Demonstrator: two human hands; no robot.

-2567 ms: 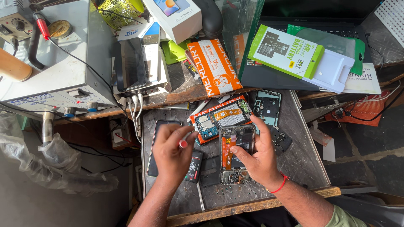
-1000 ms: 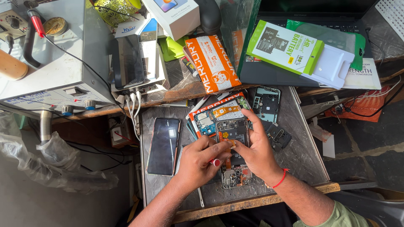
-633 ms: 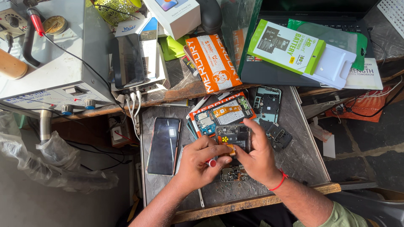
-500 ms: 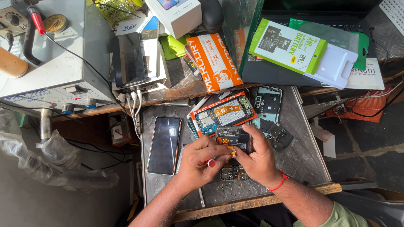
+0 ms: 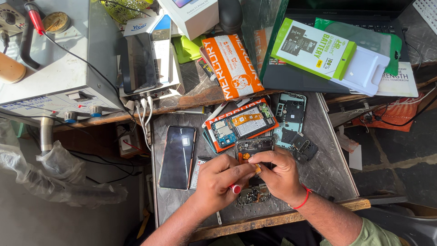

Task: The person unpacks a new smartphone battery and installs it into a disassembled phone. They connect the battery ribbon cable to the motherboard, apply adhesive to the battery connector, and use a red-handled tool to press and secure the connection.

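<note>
Head view. Both hands work over an opened phone (image 5: 253,157) that lies face down near the front edge of a grey stone worktop (image 5: 327,173), its back removed and its circuit boards exposed at the top and bottom ends.

The left hand (image 5: 223,180) is curled into a loose fist around a slim tool with a red end (image 5: 235,188). The red end protrudes just below the knuckles; the tool's working tip is hidden between the two hands. The fingers are pressed together around the tool.

The right hand (image 5: 280,175) covers the middle of the opened phone, with a red thread band (image 5: 304,198) on the wrist. Its thumb and forefinger meet at a small orange part (image 5: 257,169) on the phone; whether they pinch it or merely press on it cannot be told. The remaining fingers are bent and rest close together on the phone.

Just left of the hands, a dark-screened phone (image 5: 177,156) lies flat and apart from them. Directly beyond the opened phone, another open handset in an orange frame (image 5: 241,122) lies tilted on the worktop. To the right of that lies a teal back cover (image 5: 290,117), with a black bracket piece (image 5: 304,146) beside the right hand's knuckles.

On the raised shelf behind are an orange packet (image 5: 232,66), a green-and-white battery box (image 5: 314,48) and a grey machine (image 5: 59,68) at the left.
</note>
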